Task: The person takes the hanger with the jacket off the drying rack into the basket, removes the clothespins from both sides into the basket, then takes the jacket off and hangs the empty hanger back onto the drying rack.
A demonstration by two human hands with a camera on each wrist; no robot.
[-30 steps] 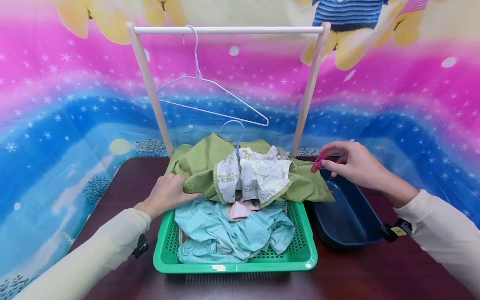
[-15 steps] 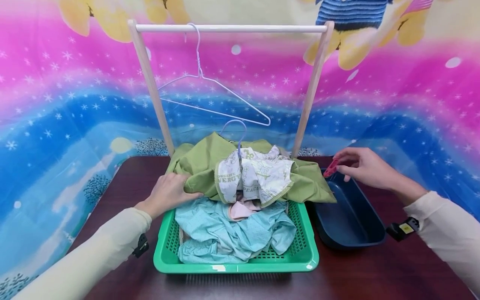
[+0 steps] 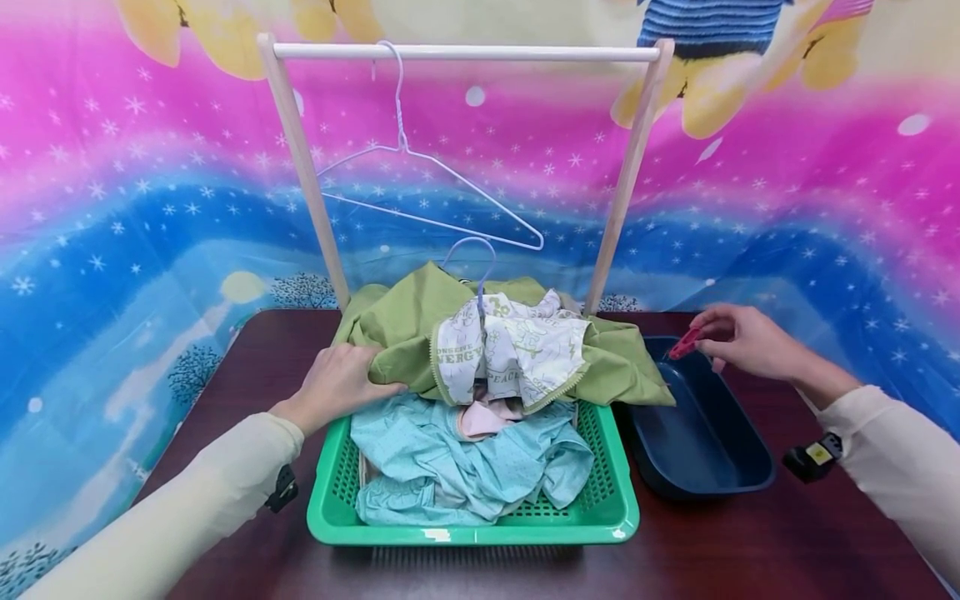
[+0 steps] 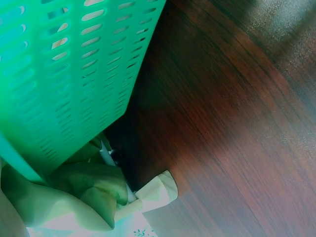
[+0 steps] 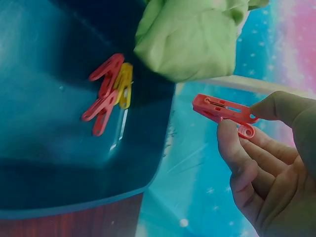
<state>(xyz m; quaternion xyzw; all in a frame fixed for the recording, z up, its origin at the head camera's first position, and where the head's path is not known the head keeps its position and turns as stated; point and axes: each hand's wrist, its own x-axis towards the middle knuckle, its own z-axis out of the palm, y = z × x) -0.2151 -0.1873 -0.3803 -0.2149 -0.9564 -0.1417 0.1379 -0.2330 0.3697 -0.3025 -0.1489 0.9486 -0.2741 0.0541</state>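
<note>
My right hand (image 3: pixel 738 337) pinches a red clothespin (image 3: pixel 684 343) (image 5: pixel 224 110) over the far end of a dark blue tub (image 3: pixel 701 433). Inside the tub (image 5: pixel 54 123) lie red and yellow clothespins (image 5: pixel 106 94). My left hand (image 3: pixel 337 385) grips the edge of a green garment (image 3: pixel 397 325) heaped on a green basket (image 3: pixel 472 525). A white printed cloth (image 3: pixel 517 350) on a light blue hanger (image 3: pixel 472 258) lies on the green garment. Teal clothing (image 3: pixel 465 467) fills the basket. In the left wrist view only the basket wall (image 4: pixel 64 74) and green fabric (image 4: pixel 84 192) show.
A wooden rack (image 3: pixel 465 54) stands behind the basket with a white wire hanger (image 3: pixel 427 192) on its rail. The dark wooden table (image 3: pixel 750 542) runs under everything. A bright printed backdrop (image 3: pixel 112 208) closes in the back and both sides.
My right hand has carried the red clothespin to the right and slightly down, from beside the green garment to above the tub's far end. The left hand has stayed put.
</note>
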